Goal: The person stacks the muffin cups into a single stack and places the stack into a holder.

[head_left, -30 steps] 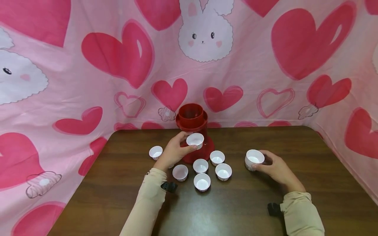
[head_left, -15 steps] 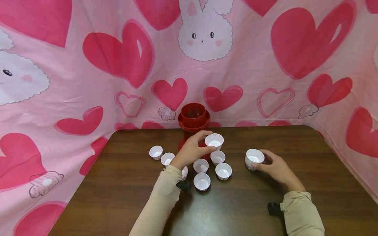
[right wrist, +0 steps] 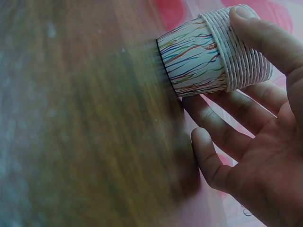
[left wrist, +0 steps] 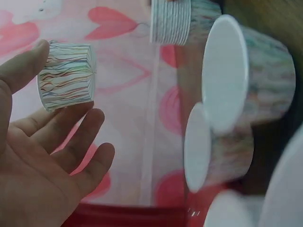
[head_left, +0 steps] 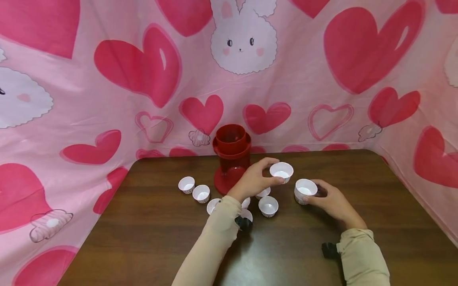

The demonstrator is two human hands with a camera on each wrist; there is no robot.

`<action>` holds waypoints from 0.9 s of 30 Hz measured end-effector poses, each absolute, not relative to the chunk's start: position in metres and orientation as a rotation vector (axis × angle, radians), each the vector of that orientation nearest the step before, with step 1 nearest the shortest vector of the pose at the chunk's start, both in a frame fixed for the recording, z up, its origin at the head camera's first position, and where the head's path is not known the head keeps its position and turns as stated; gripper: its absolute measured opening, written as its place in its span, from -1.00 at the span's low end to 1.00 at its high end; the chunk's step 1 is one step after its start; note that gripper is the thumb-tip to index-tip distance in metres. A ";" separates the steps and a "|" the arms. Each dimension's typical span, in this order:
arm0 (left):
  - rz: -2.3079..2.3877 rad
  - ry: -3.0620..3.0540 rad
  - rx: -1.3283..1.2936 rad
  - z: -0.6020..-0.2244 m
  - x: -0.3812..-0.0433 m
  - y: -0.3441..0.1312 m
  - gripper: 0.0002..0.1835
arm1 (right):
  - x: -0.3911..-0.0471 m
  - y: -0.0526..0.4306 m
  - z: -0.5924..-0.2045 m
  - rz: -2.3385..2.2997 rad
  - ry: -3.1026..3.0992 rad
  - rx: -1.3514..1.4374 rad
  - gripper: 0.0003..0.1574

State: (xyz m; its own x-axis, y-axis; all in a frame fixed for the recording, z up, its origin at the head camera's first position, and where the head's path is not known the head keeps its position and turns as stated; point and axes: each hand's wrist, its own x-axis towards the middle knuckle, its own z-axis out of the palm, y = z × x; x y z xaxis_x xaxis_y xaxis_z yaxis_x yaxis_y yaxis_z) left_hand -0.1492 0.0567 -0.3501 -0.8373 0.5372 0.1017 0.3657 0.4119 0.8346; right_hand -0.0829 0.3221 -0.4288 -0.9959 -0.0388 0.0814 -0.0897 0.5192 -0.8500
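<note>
My left hand [head_left: 255, 179] pinches one white paper baking cup [head_left: 281, 171] between thumb and fingers, above the table. Coloured wavy lines run down the side of this cup [left wrist: 67, 75] in the left wrist view. To its right, my right hand [head_left: 333, 201] grips a stack of nested baking cups [head_left: 305, 190], upright at the tabletop. The right wrist view shows several rims piled in that stack [right wrist: 215, 56], the thumb over the rims and fingers beneath. The held cup is just left of the stack, a small gap between them.
Several single baking cups stand on the brown table [head_left: 143, 238], among them a left cup [head_left: 187, 185] and a front cup [head_left: 268, 206]. The left forearm partly hides some. A red cylindrical holder [head_left: 234, 157] with a wide base stands behind, before a pink heart-print cloth [head_left: 297, 75].
My left hand has carried its cup rightward, from in front of the red holder to close beside the stack. The right hand stays on the stack. The head view has shifted slightly.
</note>
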 end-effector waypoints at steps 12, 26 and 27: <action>1.307 2.460 0.852 -0.378 -0.157 0.099 -0.42 | -0.082 0.324 -0.430 1.594 -2.654 0.139 -0.27; 1.405 2.366 0.825 -0.390 -0.147 0.130 -0.44 | -0.082 0.324 -0.432 1.594 -2.662 0.144 -0.19; 1.401 2.368 0.825 -0.391 -0.146 0.131 -0.45 | -0.082 0.324 -0.433 1.601 -2.654 0.144 -0.19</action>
State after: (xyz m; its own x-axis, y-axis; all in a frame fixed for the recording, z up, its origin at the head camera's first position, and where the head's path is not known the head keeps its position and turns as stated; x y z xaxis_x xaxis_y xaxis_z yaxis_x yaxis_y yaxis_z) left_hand -0.1463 0.1315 -0.3913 -0.8022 0.5945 0.0558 0.3353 0.3711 0.8660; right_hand -0.0821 0.3240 -0.4328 -0.9949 -0.0597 0.0810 -0.0995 0.4636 -0.8805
